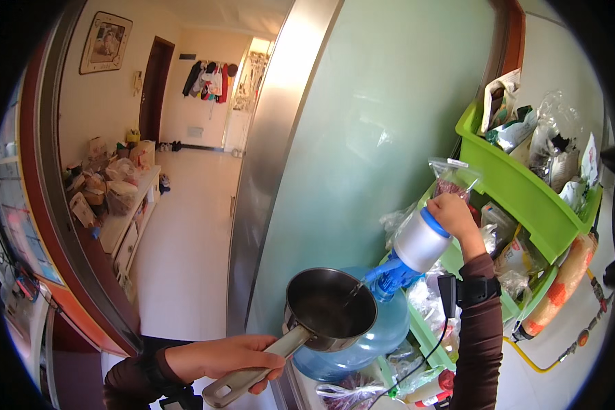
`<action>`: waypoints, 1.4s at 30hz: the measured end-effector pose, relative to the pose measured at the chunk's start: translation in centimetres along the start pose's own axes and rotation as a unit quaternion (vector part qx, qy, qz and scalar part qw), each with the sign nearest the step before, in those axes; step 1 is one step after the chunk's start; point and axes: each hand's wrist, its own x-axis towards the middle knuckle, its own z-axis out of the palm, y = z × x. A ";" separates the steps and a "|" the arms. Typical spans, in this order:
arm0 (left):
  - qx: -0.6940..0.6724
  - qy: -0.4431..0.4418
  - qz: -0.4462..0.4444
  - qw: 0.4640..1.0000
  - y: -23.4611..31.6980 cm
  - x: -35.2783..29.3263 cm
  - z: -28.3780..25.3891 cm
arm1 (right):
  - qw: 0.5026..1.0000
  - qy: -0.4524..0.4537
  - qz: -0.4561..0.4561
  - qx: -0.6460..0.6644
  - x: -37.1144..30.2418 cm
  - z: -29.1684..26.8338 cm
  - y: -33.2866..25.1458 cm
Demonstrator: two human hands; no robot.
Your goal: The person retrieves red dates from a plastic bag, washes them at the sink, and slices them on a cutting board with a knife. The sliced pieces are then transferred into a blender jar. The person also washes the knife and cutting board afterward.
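Note:
My left hand grips the grey-beige handle of a dark saucepan. The pan is level below the blue spout of a manual water pump, and a thin stream of water runs into it. White with blue parts, the pump sits on top of a large clear-blue water jug. Up on the pump's blue top presses my right hand, its fingers curled closed. The saucepan covers part of the jug.
At right, a green tiered rack holds several bagged foods. A yellow gas hose runs along the wall. Behind the jug stands a frosted glass door. Through the doorway, a cluttered white bench lines the hall.

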 end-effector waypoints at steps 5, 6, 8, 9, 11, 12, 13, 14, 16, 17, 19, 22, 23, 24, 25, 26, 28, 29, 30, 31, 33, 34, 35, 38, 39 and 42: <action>-0.008 0.016 0.025 1.000 -0.2 0.4 1.6 | 0.966 0.200 0.059 0.150 -1.0 -5.7 -1.6; -0.009 0.017 0.030 0.999 -0.2 0.7 1.8 | 0.953 0.218 0.059 0.199 -2.0 -6.5 -2.0; -0.014 0.026 0.034 0.999 -0.4 1.0 2.2 | 0.919 0.248 0.058 0.300 -5.9 -7.1 -3.4; -0.022 0.028 0.039 0.999 -0.5 1.0 2.6 | 0.919 0.257 0.023 0.297 -8.3 -6.9 -4.4; -0.033 0.041 0.043 0.998 -0.8 0.8 3.2 | 0.918 0.206 0.070 0.331 -13.2 -5.9 -6.4; -0.024 0.053 0.047 0.997 -0.9 0.7 3.7 | 0.913 0.183 0.079 0.356 -15.6 -5.5 -7.2; -0.015 0.065 0.051 0.996 -1.0 0.6 4.0 | 0.908 0.181 0.072 0.370 -17.5 -4.9 -8.0; -0.006 0.076 0.056 0.995 -1.0 0.5 4.4 | 0.913 0.156 0.099 0.365 -19.5 -4.4 -8.6; 0.006 0.086 0.065 0.994 -1.0 0.4 5.0 | 0.894 0.120 0.097 0.421 -22.6 -3.3 -9.2; 0.008 0.091 0.066 0.994 -1.3 0.3 5.3 | 0.897 0.123 0.088 0.416 -24.0 -2.4 -9.5; 0.046 0.104 0.086 0.990 -1.6 0.6 6.0 | 0.857 0.089 0.116 0.495 -26.4 -1.3 -9.4; 0.072 0.130 0.094 0.984 -2.0 0.8 7.0 | 0.825 0.063 0.110 0.551 -29.1 0.9 -9.6; 0.079 0.144 0.090 0.982 -2.1 0.9 7.2 | 0.821 0.051 0.097 0.560 -29.7 1.5 -9.7; 0.095 0.148 0.094 0.980 -2.1 0.9 7.4 | 0.817 0.038 0.084 0.569 -30.1 2.0 -9.7; 0.089 0.149 0.101 0.980 -2.2 1.0 7.6 | 0.819 0.033 0.084 0.567 -30.4 2.2 -9.6; 0.085 0.156 0.103 0.979 -2.3 1.1 7.7 | 0.820 0.027 0.084 0.565 -30.8 2.2 -9.7; 0.077 0.161 0.108 0.978 -2.4 1.3 7.9 | 0.808 0.030 0.086 0.582 -31.2 2.7 -10.3; 0.071 0.160 0.109 0.979 -2.6 1.5 8.1 | 0.806 0.025 0.087 0.586 -31.3 2.8 -10.5; 0.065 0.168 0.100 0.979 -2.8 1.6 8.2 | 0.803 0.019 0.087 0.589 -31.5 2.8 -10.6; 0.062 0.164 0.110 0.978 -3.0 1.6 8.3 | 0.801 0.013 0.088 0.592 -31.5 2.9 -10.8; 0.058 0.180 0.103 0.977 -3.3 1.8 8.6 | 0.784 -0.005 0.097 0.613 -31.5 2.8 -11.1; 0.054 0.173 0.107 0.977 -3.5 1.8 8.7 | 0.776 -0.013 0.102 0.622 -31.4 2.7 -11.2; 0.051 0.173 0.105 0.978 -3.6 1.9 8.9 | 0.776 -0.012 0.095 0.624 -31.3 2.6 -11.3; 0.055 0.182 0.094 0.977 -3.7 1.9 9.4 | 0.776 -0.007 0.090 0.625 -31.1 2.0 -11.6; 0.060 0.195 0.078 0.976 -3.7 1.9 9.5 | 0.778 -0.005 0.094 0.621 -31.2 2.1 -11.6; 0.036 0.170 0.108 0.979 -4.2 1.9 9.5 | 0.772 -0.024 0.101 0.627 -32.0 3.3 -10.8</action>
